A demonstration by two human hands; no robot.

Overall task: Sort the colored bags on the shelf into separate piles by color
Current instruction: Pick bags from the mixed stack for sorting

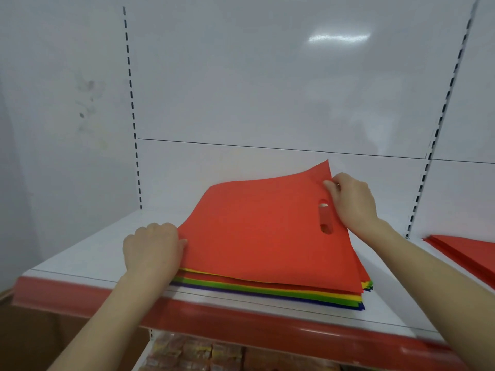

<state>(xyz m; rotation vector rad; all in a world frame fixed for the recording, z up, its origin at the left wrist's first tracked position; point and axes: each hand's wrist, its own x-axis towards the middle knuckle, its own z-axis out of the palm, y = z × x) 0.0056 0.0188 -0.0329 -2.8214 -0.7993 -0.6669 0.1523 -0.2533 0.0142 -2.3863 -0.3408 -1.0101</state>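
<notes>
Head view showed the right hand point(351, 202) pinching the far right edge of a red bag point(257, 231), fingers closed on the sheet just above its cut-out handle hole point(325, 217), so that corner was lifted and curled upward. The left hand point(152, 247) was curled at the bag's left edge, its fingertips point(183, 242) touching the red sheet; whether it truly gripped the edge could not be told. Under both hands lay the mixed stack point(267, 289), with yellow, green and dark blue edges showing beneath the red. The stack rested on the white shelf point(88, 253), near its red front strip point(241, 319). Well to the right of the right hand lay a separate red pile point(466, 253).
</notes>
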